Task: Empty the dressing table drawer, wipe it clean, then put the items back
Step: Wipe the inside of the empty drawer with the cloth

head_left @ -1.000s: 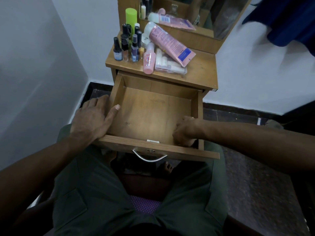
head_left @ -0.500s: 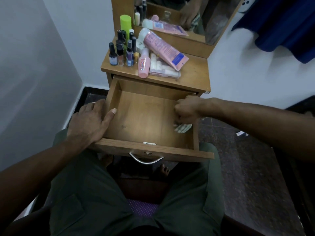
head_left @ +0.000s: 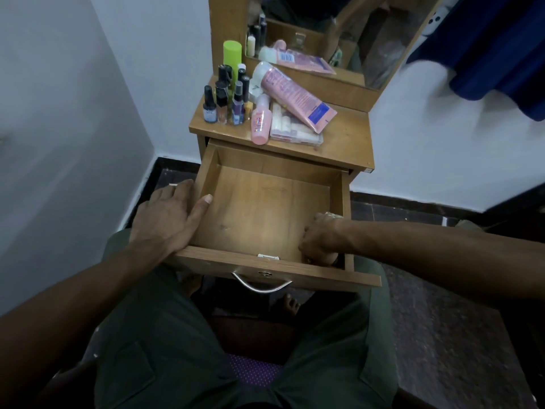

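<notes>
Hands, two: left (head_left: 168, 215), right (head_left: 320, 239), one drawer (head_left: 265, 208)

A mirror (head_left: 339, 33) is mounted above the tabletop. A dark blue cloth (head_left: 495, 45) is hung on the white wall at right. Dark floor tiles (head_left: 442, 335) are seen below.

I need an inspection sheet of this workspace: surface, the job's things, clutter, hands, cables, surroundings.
Surface: dressing table top, wood, crowded on its left part.
Job's things: drawer pulled out, no items inside; pink tube, pink bottle, clear case, nail polish bottles and green can on top.
Clutter: nothing seen.
Hands: left hand rests flat on the drawer's left wall; right hand is curled at the front right corner, the cloth under it barely visible.
Cables: nothing seen.
Surroundings: mirror, white walls, blue fabric, dark floor.
</notes>
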